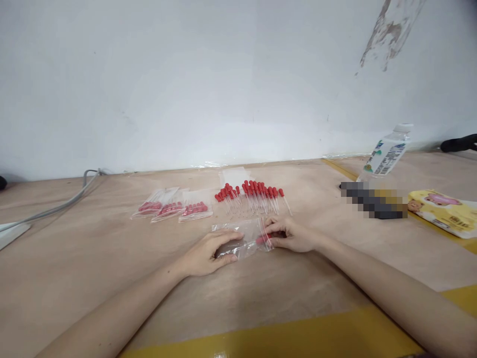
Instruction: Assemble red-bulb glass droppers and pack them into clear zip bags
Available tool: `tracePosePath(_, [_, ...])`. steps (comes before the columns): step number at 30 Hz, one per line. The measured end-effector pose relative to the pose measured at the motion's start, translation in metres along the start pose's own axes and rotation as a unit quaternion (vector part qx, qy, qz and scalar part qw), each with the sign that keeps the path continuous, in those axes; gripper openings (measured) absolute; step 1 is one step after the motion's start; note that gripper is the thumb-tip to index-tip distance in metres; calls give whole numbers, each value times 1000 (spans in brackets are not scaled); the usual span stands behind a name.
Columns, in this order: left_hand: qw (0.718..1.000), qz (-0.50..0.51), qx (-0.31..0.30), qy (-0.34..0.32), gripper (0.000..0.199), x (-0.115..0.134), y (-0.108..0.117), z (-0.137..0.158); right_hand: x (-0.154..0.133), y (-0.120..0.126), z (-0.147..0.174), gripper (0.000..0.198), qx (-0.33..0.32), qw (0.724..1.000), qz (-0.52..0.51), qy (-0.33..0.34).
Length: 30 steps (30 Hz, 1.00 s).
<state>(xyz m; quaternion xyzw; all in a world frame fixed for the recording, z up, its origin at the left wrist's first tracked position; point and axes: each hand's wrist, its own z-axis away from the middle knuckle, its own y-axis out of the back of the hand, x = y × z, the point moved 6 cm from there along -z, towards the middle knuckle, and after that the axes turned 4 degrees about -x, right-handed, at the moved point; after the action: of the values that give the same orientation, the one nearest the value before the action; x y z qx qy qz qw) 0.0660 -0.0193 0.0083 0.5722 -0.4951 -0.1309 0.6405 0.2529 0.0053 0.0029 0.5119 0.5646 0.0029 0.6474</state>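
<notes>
A clear zip bag (248, 241) lies between my two hands, its mouth toward the right. My left hand (212, 251) grips the bag at its left part, thumb and fingers apart along its two edges. At the mouth, my right hand (288, 233) is closed around droppers (264, 239) whose red bulbs show through the plastic; their number is unclear. Just beyond the bag, loose droppers (261, 191) with red bulbs and thin clear stems lie side by side in two groups.
Three filled zip bags (196, 209) lie to the left. Flat clear bags (236, 175) rest behind the loose droppers. A tilted plastic bottle (387, 154), a blurred dark object (372, 200) and a yellow packet (443, 211) are at the right. A grey cable (67, 201) runs along the left.
</notes>
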Motion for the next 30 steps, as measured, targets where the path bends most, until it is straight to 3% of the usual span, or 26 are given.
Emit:
tracePosePath(6, [1000,2,2,1,44,1,-1,-1,15,-7,0,27,84,980,-139,-115])
tracePosePath(9, [1000,-3,-1,1,44,2,-2,-2,10,-11,0,35,88,975,-163,-126])
tracePosePath(14, [1000,-13,-8,-25,39,6,-3,-1,11,-13,9,43,116,945,-204,-229])
tracePosePath(18, [999,-16,-9,-46,36,7,-4,1,8,-16,12,35,125,933,-256,-218])
tracePosePath(24, [998,-47,8,-39,36,7,-3,2,20,-18,16,38,165,885,-345,-265])
tracePosePath(30, [998,-56,-1,-38,37,9,-2,1,20,-20,17,34,126,870,-388,-275])
